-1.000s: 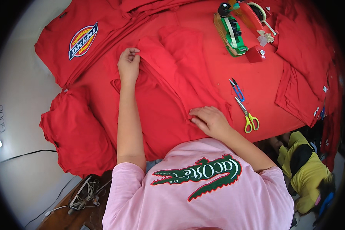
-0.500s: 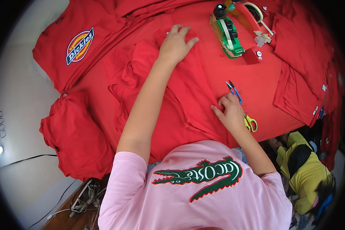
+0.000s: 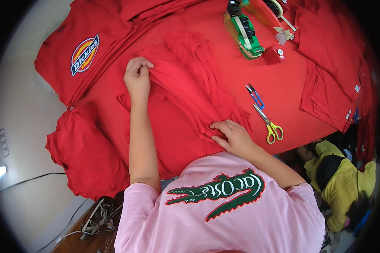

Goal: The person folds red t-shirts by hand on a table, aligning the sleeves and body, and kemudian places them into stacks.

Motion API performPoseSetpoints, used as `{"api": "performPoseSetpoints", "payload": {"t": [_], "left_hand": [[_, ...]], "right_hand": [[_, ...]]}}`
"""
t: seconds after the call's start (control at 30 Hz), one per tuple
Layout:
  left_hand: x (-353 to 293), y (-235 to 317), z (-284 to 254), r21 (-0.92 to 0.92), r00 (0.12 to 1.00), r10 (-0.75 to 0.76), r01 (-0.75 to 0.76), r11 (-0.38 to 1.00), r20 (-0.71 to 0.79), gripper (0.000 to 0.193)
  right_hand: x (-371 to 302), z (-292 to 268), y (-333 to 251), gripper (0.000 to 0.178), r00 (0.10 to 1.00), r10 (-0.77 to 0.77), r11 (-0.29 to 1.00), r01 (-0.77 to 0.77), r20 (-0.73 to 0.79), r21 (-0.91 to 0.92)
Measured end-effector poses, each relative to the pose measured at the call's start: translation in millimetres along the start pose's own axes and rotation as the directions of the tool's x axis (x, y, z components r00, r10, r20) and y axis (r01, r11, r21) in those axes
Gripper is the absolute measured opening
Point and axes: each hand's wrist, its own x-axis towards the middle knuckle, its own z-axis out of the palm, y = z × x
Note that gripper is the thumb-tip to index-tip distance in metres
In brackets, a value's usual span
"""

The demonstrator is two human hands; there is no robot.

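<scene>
A crumpled red garment (image 3: 190, 80) lies in loose folds on the red-covered table in front of me. My left hand (image 3: 138, 80) is closed at its left upper edge, with the fingers curled and pinching the fabric. Lower right, my right hand (image 3: 234, 137) rests on the near folds, its thumb and forefinger apart. To the right of that hand are scissors (image 3: 269, 126) with yellow-green handles. Just beyond them sit small blue-handled thread snips (image 3: 255, 96). Both cutting tools lie untouched.
A green tape dispenser (image 3: 245, 36) and a red one (image 3: 266, 17) stand at the far right. Red garments are piled at left (image 3: 84, 152), far left (image 3: 63, 63) and right (image 3: 329, 92). Cables (image 3: 97, 219) hang lower left. A person in yellow (image 3: 346, 185) is at lower right.
My left hand has moved left and nearer, drawing a fold of the garment with it. My right hand has slid left and nearer, uncovering the scissors.
</scene>
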Motion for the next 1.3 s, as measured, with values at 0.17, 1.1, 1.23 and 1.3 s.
{"api": "performPoseSetpoints", "payload": {"t": [0.17, 1.1, 1.23, 1.3], "left_hand": [[-29, -23, -32, 0.390, 0.964, -0.064, -0.044, 0.920, 0.260, 0.034], [36, -7, 21, -0.188, 0.946, -0.322, 0.312, 0.931, -0.023, 0.013], [-11, -64, -9, -0.373, 0.898, -0.440, 0.397, 0.838, -0.032, 0.009], [-18, -68, -15, -0.416, 0.887, -0.462, 0.422, 0.806, 0.003, 0.010]], "right_hand": [[22, -6, 8, 0.020, 0.990, -0.039, 0.995, 0.026, -0.136, -0.100], [2, -41, 10, 0.032, 0.992, -0.126, 0.960, 0.124, 0.006, -0.253], [3, -1, 0, 0.021, 0.953, -0.258, 0.923, 0.292, 0.162, -0.251], [7, 22, 10, 0.022, 0.943, -0.246, 0.919, 0.300, 0.222, -0.255]]}}
